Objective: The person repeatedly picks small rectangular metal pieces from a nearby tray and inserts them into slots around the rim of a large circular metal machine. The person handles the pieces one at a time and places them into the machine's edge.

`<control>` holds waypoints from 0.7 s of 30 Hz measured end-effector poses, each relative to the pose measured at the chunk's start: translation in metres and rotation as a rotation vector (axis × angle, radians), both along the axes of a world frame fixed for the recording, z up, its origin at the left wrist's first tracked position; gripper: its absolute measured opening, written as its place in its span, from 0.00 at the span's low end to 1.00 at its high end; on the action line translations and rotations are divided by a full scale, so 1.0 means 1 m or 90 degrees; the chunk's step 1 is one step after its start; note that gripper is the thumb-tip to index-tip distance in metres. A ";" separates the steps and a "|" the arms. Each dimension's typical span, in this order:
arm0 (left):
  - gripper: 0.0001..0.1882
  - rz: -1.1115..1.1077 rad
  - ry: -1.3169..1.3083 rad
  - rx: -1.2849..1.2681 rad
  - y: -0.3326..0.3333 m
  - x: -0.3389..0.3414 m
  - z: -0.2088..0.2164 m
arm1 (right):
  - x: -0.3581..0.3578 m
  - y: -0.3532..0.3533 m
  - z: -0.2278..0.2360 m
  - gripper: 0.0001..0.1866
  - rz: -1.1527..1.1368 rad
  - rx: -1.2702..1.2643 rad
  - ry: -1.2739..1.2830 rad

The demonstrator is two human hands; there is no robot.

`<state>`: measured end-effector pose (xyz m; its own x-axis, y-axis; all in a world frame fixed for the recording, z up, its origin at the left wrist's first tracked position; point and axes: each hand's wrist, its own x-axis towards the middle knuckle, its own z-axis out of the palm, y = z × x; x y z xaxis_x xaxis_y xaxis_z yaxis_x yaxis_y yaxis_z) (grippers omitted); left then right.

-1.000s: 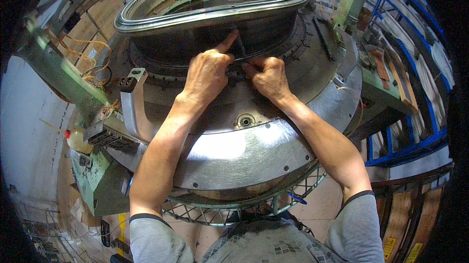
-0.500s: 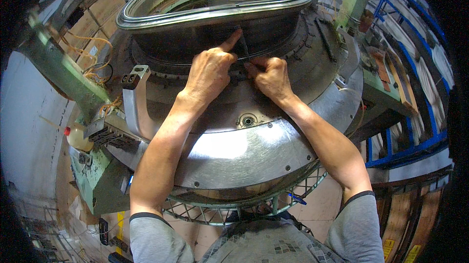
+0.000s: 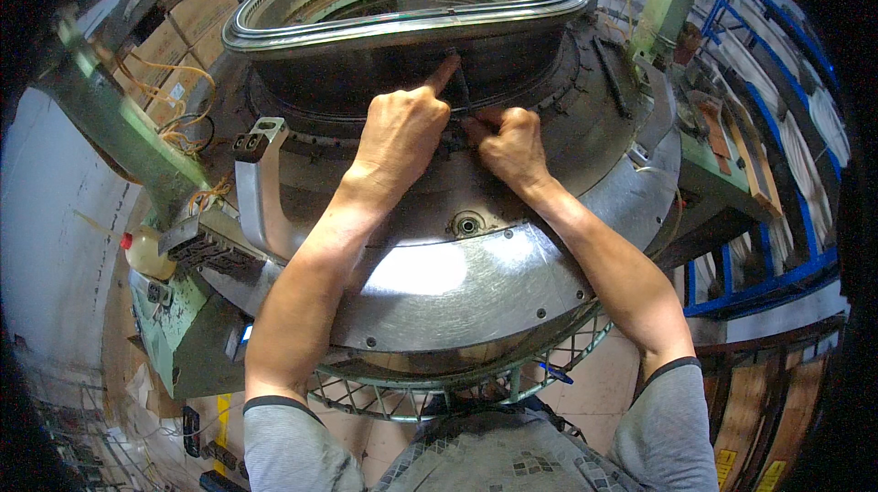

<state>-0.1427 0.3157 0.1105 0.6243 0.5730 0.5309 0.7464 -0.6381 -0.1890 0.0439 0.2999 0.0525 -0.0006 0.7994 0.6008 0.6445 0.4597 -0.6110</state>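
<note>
Both my hands work at the dark cylinder wall (image 3: 366,71) of a large round machine, below its polished ring (image 3: 402,33). My left hand (image 3: 401,133) is mostly curled, its index finger stretched up against the wall; its palm side is hidden, so anything inside it cannot be made out. A narrow dark strip (image 3: 464,85) stands nearly upright beside that fingertip. My right hand (image 3: 512,146) is closed in a pinch at the strip's lower end, where the cylinder meets the base. The pinched part is largely covered by the fingers.
A metal bracket (image 3: 259,186) rises left of my left forearm. Green posts (image 3: 137,126) flank the machine. The shiny curved plate (image 3: 466,286) lies beneath my forearms. A dark bar (image 3: 611,76) rests on the base at right. A red-capped bottle (image 3: 149,254) stands at left, and a blue rack (image 3: 777,126) at right.
The whole view has shifted slightly. My left hand sits marginally further right, its index finger still on the cylinder wall. My right hand keeps its pinch in nearly the same place.
</note>
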 end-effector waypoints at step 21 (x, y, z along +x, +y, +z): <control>0.07 0.020 0.060 -0.029 -0.011 0.002 0.005 | -0.016 -0.015 0.010 0.09 -0.008 -0.105 0.031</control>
<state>-0.1406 0.3042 0.1153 0.6520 0.6149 0.4437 0.7461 -0.6244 -0.2310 0.0281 0.2852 0.0623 0.0361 0.8872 0.4600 0.6179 0.3419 -0.7080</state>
